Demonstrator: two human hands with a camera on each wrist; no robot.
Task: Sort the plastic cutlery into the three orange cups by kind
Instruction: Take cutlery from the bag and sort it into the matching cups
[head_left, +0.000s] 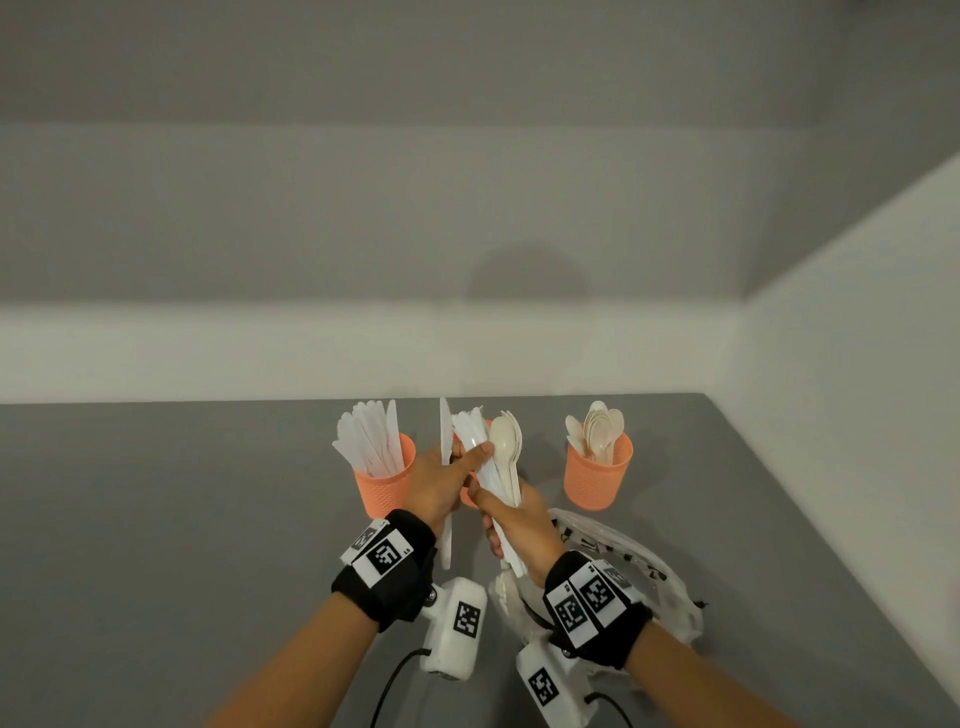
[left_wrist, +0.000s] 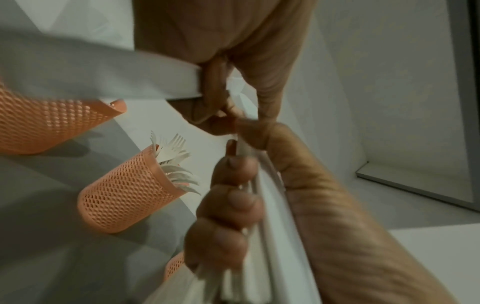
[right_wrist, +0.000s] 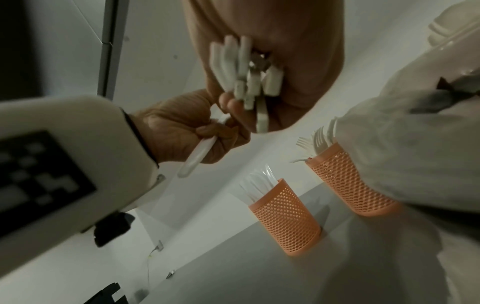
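- Knives fill the left orange cup (head_left: 385, 486), standing blade-up on the grey table (head_left: 156, 519) just left of your hands; the right-wrist view shows the same mesh cup (right_wrist: 285, 218) with its clear blades fanned above the rim.
- Your left hand (head_left: 441, 478) is closed round a single white knife (head_left: 445, 431) that stands nearly upright, blade tip above your knuckles and handle end showing below your wrist. Its thumb also presses on the top of the bundle beside it. From the right-wrist view you see that hand (right_wrist: 182, 129) with fingers curled round a white handle (right_wrist: 197, 158).
- The middle orange cup (left_wrist: 130, 191), mostly hidden behind your hands from the head camera, holds forks, tines up.
- Your right hand (head_left: 514, 525) grasps a bundle of mixed cutlery (head_left: 498, 457) by the handles, spoons and other white pieces fanning upward in front of the middle cup. In the left-wrist view the fingers (left_wrist: 233, 201) are wrapped tightly round the handles.
- A crumpled clear plastic bag (head_left: 649, 571) lies on the table under and right of your right wrist.
- The right orange cup (head_left: 597, 478) stands apart to the right, holding cream spoons, bowls up.
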